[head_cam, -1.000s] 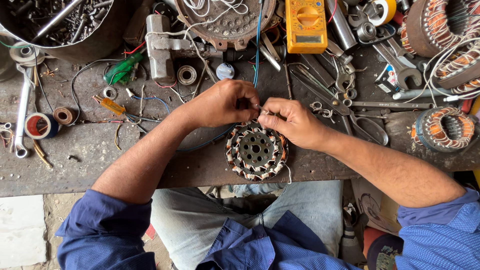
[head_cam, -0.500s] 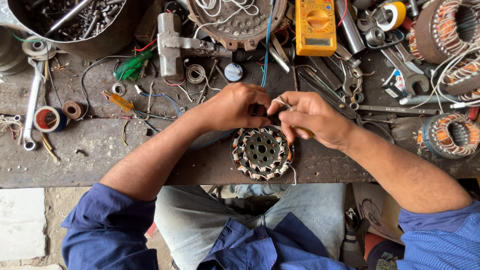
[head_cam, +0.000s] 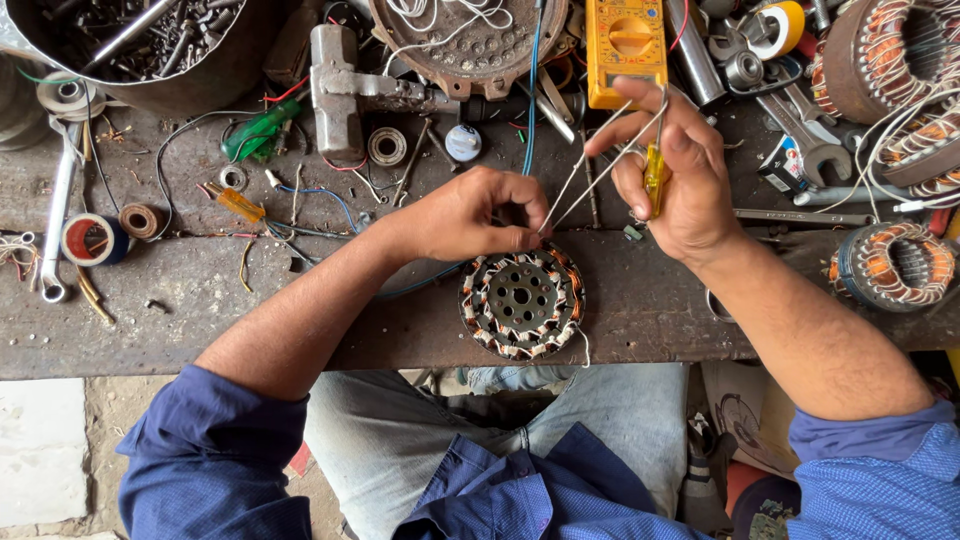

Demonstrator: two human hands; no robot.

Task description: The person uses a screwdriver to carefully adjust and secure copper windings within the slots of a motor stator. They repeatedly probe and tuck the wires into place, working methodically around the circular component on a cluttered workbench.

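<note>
Where workbench (head_cam: 200, 300) front edge meets lap: fan stator (head_cam: 522, 301), round, flat, steel hub with ring of holes, copper coils wrapped in white insulation around rim. Left hand (head_cam: 470, 213) just above stator top edge, fingertips pinched shut on thin white wires (head_cam: 590, 175). Wires run up-right to right hand (head_cam: 670, 175), raised well clear of stator, thumb and fingers closed on wire ends, yellow-handled screwdriver (head_cam: 654, 172) tucked in palm. Yellow multimeter (head_cam: 625, 40) behind

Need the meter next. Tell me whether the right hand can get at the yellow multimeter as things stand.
Probably yes, once freed: the right hand hovers just below the yellow multimeter, nothing between them, but it holds thin wires and a small yellow-handled tool.
</note>
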